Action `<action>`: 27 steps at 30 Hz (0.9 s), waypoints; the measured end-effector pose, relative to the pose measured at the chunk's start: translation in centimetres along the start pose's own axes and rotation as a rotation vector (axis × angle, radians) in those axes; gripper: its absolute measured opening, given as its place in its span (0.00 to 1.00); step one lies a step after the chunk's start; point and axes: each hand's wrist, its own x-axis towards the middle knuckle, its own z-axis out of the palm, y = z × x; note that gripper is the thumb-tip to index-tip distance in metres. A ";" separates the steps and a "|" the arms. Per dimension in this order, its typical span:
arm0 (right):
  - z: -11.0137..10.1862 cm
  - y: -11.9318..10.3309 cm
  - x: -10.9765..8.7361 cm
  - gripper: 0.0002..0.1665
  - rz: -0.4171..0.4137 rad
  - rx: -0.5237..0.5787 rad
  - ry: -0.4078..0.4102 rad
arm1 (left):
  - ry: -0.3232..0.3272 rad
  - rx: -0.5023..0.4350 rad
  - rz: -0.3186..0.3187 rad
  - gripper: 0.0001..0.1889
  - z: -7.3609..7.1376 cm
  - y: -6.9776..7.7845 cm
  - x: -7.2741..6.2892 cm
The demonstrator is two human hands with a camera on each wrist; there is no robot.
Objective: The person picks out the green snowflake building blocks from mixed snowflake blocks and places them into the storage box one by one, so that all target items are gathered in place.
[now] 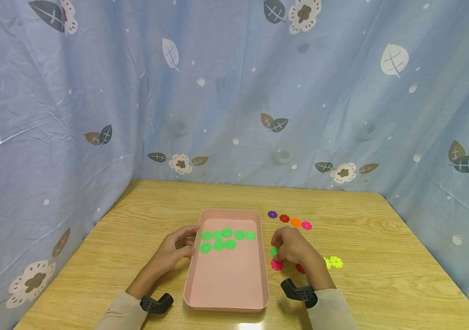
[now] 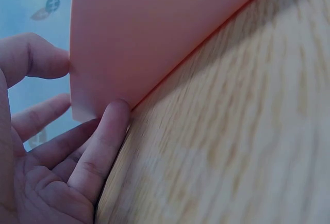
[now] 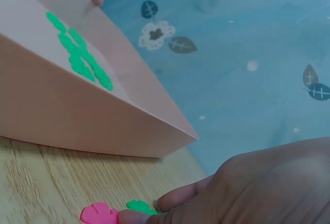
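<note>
A pink tray (image 1: 228,286) lies lengthwise on the table, with several green snowflake building discs (image 1: 219,245) lying flat in its far half. My left hand (image 1: 174,247) rests against the tray's left side. Its fingertips touch the rim and outer wall (image 2: 139,33), fingers loosely bent. Right of the tray, my right hand (image 1: 296,247) reaches down to the tabletop. Between its thumb and forefinger it pinches a green snowflake disc (image 3: 138,205), partly hidden by the fingers. Beside that lies a pink snowflake disc (image 3: 98,213), close to the thumb.
Purple (image 1: 273,214), red (image 1: 284,218), orange (image 1: 296,222) and pink discs (image 1: 306,225) form a row beyond my right hand. A red disc (image 1: 300,269) is partly under my right wrist; yellow discs (image 1: 336,261) lie right of it. A patterned blue curtain (image 1: 226,91) surrounds the wooden table (image 1: 383,284).
</note>
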 end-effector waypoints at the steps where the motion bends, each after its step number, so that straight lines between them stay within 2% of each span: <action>1: 0.0 0.0 0.0 0.19 0.002 0.000 -0.002 | 0.000 0.001 0.000 0.32 0.0 0.0 0.0; 11: 0.0 0.0 0.0 0.17 -0.016 0.023 -0.012 | 0.005 -0.008 -0.006 0.32 0.0 0.0 0.0; 19: -0.6 0.1 0.0 0.12 -0.115 0.092 0.010 | -0.002 -0.004 -0.012 0.32 -0.1 0.1 -0.1; 27: -1.5 -0.5 0.1 0.05 -0.173 0.151 0.065 | -0.002 -0.004 -0.012 0.33 0.0 0.1 -0.1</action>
